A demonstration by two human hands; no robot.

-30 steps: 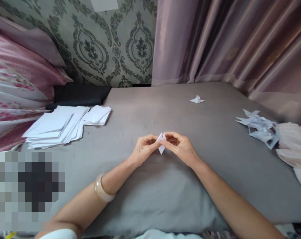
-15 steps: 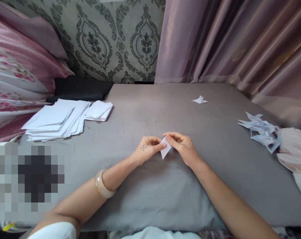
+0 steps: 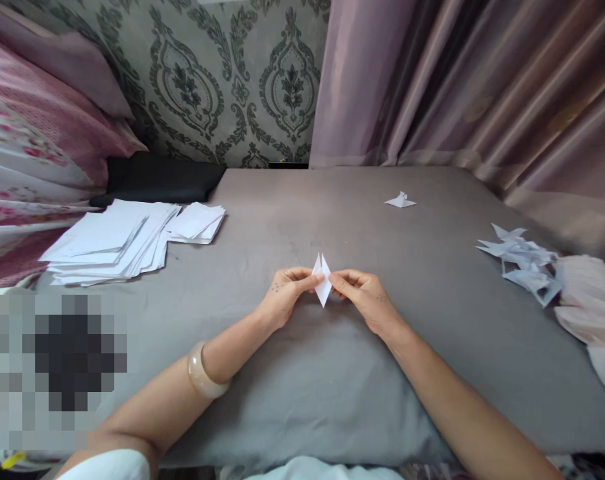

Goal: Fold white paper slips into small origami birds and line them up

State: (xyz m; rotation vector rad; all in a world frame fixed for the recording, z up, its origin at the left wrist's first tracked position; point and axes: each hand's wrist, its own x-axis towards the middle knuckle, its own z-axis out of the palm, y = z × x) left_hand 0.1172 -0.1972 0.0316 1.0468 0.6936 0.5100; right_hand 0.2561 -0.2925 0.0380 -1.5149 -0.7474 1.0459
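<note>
A small folded white paper (image 3: 323, 291) hangs between my hands above the grey cloth. It is a narrow diamond, one point down, with two slim points at its top split by a gap. My left hand (image 3: 291, 291) pinches its left edge between thumb and fingers. On the opposite edge, the thumb and fingers of my right hand (image 3: 361, 293) are closed on the same paper. A folded paper crane (image 3: 400, 200) sits alone farther back. More folded paper cranes (image 3: 525, 263) lie heaped at the right, overlapping each other.
Stacks of white paper sheets (image 3: 107, 243) lie at the left, beside a smaller stack of paper squares (image 3: 197, 222). Behind them is a black folded item (image 3: 165, 179). Crumpled pale cloth (image 3: 587, 293) borders the right side; curtains (image 3: 407, 80) hang behind the grey cloth surface (image 3: 292, 213).
The folded paper has turned more upright, and its two top points now show with a gap between them. Both hands have shifted, with the right fingers now at the paper's right edge.
</note>
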